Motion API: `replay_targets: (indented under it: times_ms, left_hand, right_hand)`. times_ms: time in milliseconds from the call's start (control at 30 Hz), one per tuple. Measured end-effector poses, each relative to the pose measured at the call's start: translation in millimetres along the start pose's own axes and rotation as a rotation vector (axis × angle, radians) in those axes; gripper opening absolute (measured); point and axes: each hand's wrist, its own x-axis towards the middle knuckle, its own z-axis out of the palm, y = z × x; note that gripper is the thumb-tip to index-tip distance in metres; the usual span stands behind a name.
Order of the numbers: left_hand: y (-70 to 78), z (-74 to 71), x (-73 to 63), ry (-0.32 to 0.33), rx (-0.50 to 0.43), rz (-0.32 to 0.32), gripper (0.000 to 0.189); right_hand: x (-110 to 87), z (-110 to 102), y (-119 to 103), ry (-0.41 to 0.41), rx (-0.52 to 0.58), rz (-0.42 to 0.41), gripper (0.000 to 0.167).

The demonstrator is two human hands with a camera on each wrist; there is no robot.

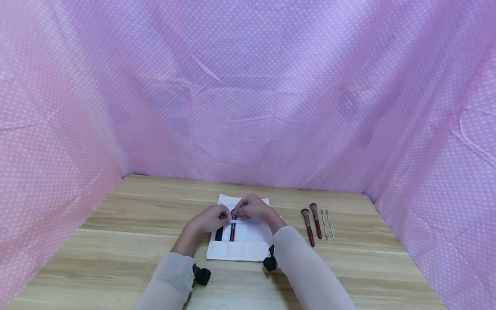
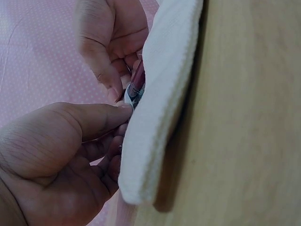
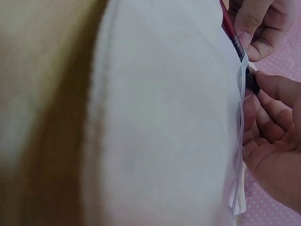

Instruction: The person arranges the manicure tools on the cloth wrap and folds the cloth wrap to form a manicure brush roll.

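Observation:
A white cloth brush roll [image 1: 252, 252] lies unrolled on the table, with a white band [image 1: 244, 221] across it. Under the band runs a makeup brush [image 1: 232, 232] with a dark red handle, its dark bristles [image 3: 252, 84] pointing away from me. My right hand [image 1: 251, 206] pinches the brush by its bristle end. From the other side, my left hand [image 1: 212, 218] pinches the band beside the brush's ferrule, thumb on top. A black strip-like item [image 1: 219, 234] sits in the roll left of the brush; its upper part is hidden by my left hand.
Right of the roll lie two red-handled makeup brushes [image 1: 308, 228] [image 1: 315, 221] and two thin metal tools [image 1: 324, 225] [image 1: 330, 225]. Pink dotted cloth [image 1: 248, 107] hangs behind and on both sides of the wooden table [image 1: 128, 241].

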Motion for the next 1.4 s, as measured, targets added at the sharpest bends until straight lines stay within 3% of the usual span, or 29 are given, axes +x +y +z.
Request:
replay_targets:
  times_ms: [267,533,800,967,1167,1400]
  left_hand:
    - [0.9,1.5,1.7,0.013,0.004,0.003,0.012]
    - [-0.1,1.6,1.8,0.028,0.005,-0.006,0.012]
    - [-1.3,1.1,0.7,0.026,0.009,-0.001,0.011]
    - [-2.4,-0.1,0.2,0.027,0.004,-0.001,0.011]
    - [-4.3,-1.9,2.7,0.022,0.008,0.033,0.01]
    - [-6.3,-2.0,5.8,0.02,0.01,0.045,0.01]
  right_hand:
    - [-10.6,-24.5,5.5,0.035,-0.075,-0.018,0.01]
    - [-36.4,-63.8,15.5,0.075,-0.151,-0.045,0.01]
    - [-72.0,-109.5,46.5,0.133,-0.201,-0.128,0.021]
    - [-91.9,-133.3,68.8,0.167,-0.271,-0.124,0.019]
    - [-110.1,-147.9,85.4,0.174,-0.317,-0.113,0.014]
    - [-118.6,-148.1,87.5,0.16,-0.373,-0.114,0.016]
